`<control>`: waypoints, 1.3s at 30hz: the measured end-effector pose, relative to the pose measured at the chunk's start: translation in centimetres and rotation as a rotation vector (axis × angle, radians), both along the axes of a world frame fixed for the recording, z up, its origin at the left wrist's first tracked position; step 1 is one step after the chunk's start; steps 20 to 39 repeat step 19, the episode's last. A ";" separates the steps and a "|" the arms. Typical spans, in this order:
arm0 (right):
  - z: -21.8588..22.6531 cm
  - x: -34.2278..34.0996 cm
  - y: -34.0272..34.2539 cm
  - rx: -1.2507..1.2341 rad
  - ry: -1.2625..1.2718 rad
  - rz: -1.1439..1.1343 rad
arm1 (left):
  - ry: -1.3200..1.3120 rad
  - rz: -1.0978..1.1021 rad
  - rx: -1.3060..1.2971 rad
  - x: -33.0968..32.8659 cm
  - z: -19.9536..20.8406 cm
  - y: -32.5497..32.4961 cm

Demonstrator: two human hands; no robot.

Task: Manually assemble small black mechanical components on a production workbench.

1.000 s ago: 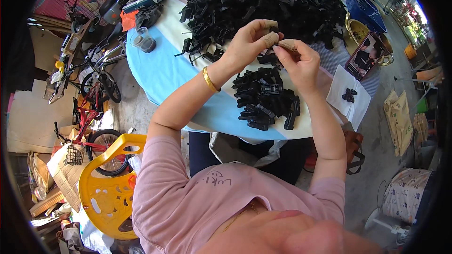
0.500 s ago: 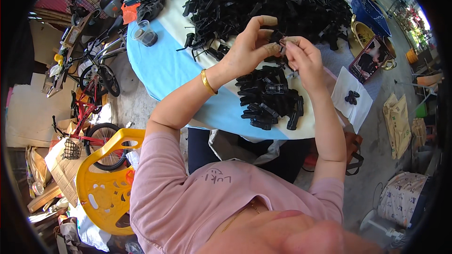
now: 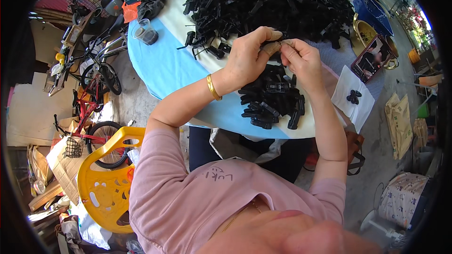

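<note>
My left hand [image 3: 249, 56] is closed, thumb and index finger, wrapped in tan tape, pinching a small black plastic part that is mostly hidden by the fingers. Close against it, my right hand [image 3: 301, 61] pinches with thumb and forefinger at the same spot; what lies between those fingertips is too small to make out. Under the hands, near the table's front edge, lies a smaller heap of black plastic parts [image 3: 270, 106]. Beyond them spreads a large pile of similar black parts [image 3: 268, 4], many with thin strips sticking out.
On the cloth-covered table [image 3: 155, 70] a clear plastic cup [image 3: 147, 35] with dark contents stands at left. At right are a propped phone [image 3: 374, 59], white paper [image 3: 346, 84] with small dark pieces, a brass-coloured pot [image 3: 363, 30] and a blue basket [image 3: 374, 11]. A yellow chair [image 3: 89, 183] stands at left.
My left hand has turned and its fingers have closed further over the black part, which showed more before. The right fingertips have shifted slightly left, against the left ones.
</note>
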State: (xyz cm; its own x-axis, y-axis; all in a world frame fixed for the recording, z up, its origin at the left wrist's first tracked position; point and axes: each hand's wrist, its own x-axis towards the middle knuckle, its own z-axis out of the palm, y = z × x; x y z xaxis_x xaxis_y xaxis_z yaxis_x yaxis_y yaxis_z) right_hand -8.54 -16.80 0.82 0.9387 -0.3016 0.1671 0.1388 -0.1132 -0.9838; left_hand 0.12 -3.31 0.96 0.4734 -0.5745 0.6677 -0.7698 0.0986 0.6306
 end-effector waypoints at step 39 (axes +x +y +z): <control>0.5 -0.7 -1.2 -0.234 -0.368 -0.041 | 1.067 -0.602 0.040 1.6 0.8 0.1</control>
